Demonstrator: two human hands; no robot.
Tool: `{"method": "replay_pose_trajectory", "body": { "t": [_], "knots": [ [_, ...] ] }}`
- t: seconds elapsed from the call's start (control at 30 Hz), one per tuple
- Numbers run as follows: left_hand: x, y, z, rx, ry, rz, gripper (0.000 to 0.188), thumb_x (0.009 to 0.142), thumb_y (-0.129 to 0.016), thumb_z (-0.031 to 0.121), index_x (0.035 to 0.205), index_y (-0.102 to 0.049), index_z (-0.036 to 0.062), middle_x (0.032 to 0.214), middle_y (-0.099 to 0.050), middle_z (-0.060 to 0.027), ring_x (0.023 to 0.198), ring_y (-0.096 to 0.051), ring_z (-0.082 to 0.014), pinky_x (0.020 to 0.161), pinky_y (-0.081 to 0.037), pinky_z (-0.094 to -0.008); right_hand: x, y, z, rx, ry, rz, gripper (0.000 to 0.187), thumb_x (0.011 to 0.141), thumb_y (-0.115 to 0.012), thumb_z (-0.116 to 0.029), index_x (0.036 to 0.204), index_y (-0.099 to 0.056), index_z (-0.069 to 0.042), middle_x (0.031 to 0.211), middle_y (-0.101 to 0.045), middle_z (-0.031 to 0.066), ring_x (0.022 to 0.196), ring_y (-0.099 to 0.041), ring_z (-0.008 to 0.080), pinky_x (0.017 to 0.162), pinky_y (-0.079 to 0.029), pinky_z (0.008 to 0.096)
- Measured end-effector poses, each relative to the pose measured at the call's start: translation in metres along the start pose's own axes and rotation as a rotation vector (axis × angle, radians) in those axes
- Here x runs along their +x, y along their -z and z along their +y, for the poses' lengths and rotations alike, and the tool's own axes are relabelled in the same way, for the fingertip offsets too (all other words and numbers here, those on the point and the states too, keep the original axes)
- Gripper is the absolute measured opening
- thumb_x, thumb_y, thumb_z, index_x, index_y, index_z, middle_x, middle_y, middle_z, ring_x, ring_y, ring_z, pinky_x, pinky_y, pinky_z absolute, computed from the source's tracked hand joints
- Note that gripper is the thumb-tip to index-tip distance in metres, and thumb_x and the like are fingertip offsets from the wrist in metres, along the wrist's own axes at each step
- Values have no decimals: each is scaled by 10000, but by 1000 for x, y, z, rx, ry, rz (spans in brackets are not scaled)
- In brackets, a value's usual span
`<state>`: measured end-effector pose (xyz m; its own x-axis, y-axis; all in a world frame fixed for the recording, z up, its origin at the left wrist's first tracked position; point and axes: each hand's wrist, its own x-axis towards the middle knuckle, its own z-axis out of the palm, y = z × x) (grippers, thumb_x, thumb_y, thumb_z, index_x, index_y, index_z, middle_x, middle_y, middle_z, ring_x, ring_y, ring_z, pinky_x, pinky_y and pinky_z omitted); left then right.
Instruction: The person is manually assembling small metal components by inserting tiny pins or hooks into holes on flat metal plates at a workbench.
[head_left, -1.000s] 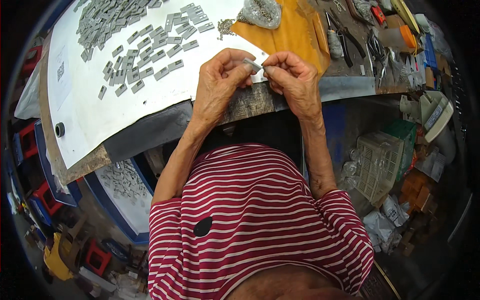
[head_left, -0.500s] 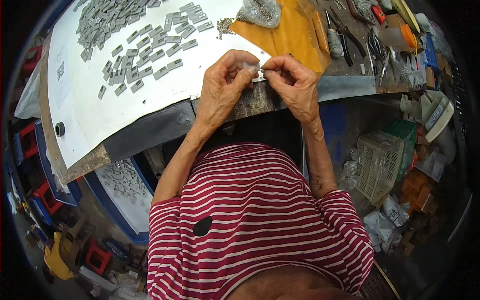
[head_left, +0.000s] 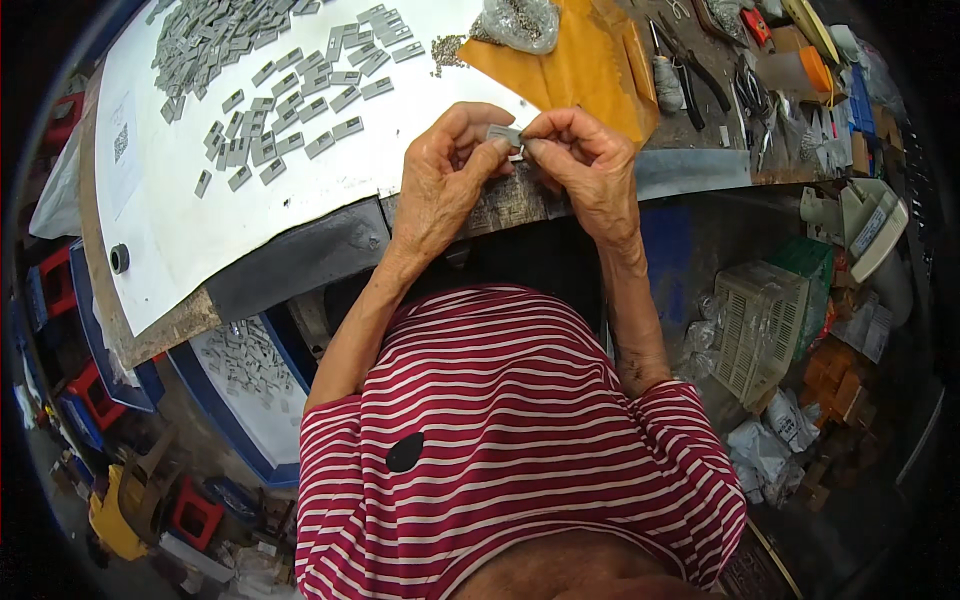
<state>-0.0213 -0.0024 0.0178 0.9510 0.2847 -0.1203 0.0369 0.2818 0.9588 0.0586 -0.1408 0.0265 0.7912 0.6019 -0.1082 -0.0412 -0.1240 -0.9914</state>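
Over the table's near edge, my left hand (head_left: 448,172) pinches a small grey rectangular piece (head_left: 503,133) between thumb and index finger. Its upper face shows between the fingertips. My right hand (head_left: 588,168) is closed in a pinch right at the piece's right end; whatever its fingertips hold is too small to make out. Several similar grey pieces with a dark slot (head_left: 289,145) lie spread on the white sheet (head_left: 330,185) to the left, with a dense heap of them (head_left: 215,45) behind. Tiny metal parts (head_left: 448,50) form a small pile beyond my hands.
A clear plastic bag of tiny parts (head_left: 520,25) rests on an orange-yellow envelope (head_left: 575,75). Pliers (head_left: 690,90) and other tools lie at the right. A black ring (head_left: 120,259) sits near the sheet's left edge. Below stands a blue tray (head_left: 222,418) holding grey pieces.
The grey piece has turned up between my fingertips, so more of its face shows. My right fingers have shifted slightly at its end; both hands otherwise stay in place.
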Motion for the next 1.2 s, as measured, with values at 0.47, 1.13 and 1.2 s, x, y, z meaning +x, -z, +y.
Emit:
{"method": "replay_pose_trajectory", "body": {
  "t": [0.47,1.13,1.2],
  "knots": [
    [-1,5,-4,-35,-163,122,173,868,-512,105,986,-620,40,776,-557,-17,674,-542,-71,614,-453,-196,-8,-8,-1,116,-32,-71,99,786,-588,-2,883,-598,15,692,-558,-26,578,-482,7,492,-378,138],
    [-11,7,1,165,-8,104,130,805,-555,24,910,-625,-10,707,-595,-15,621,-536,-55,573,-437,-181,-1,-8,5,28,4,-11,112,763,-604,-12,872,-603,17,703,-544,-31,598,-473,10,523,-395,138],
    [-11,8,-3,221,-32,102,128,801,-559,28,902,-627,-9,709,-599,-18,625,-536,-59,575,-441,-191,0,-8,5,-16,18,-5,114,759,-610,-10,869,-600,18,712,-544,-29,613,-481,11,536,-404,135]
  ]
}}
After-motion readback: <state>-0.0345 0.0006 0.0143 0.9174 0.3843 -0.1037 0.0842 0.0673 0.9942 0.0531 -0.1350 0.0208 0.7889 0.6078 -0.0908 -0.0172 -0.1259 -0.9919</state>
